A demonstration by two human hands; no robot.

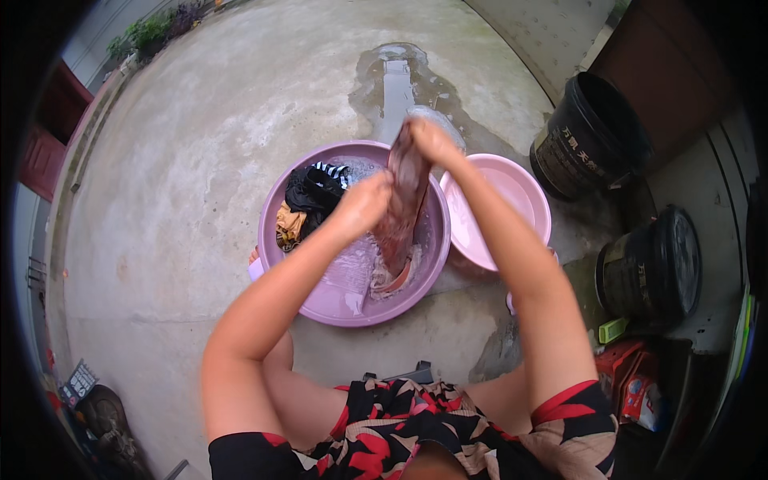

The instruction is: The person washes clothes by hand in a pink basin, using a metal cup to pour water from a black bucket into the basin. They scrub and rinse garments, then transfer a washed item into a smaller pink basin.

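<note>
Both hands hold up a wet reddish-brown cloth (401,207) over a purple plastic basin (372,318). My right hand (433,143) grips its upper end above the basin's far right rim. Lower and to the left, my left hand (364,201) is closed at the cloth's left edge. The cloth's lower end hangs into sudsy water at the right of the basin. A ridged washboard surface (351,273) shows in the basin's near part. Black clothes (312,195) with a striped piece and a tan cloth (290,223) lie at the left inside. Motion blurs the hands and cloth.
A pink basin (510,180) stands right of the purple one. Two black buckets (576,144) bearing writing stand at the right, near a green brush-like item (612,330) and a red container (621,363). Wet concrete (384,90) spreads beyond the basins. Shoes (105,417) lie lower left.
</note>
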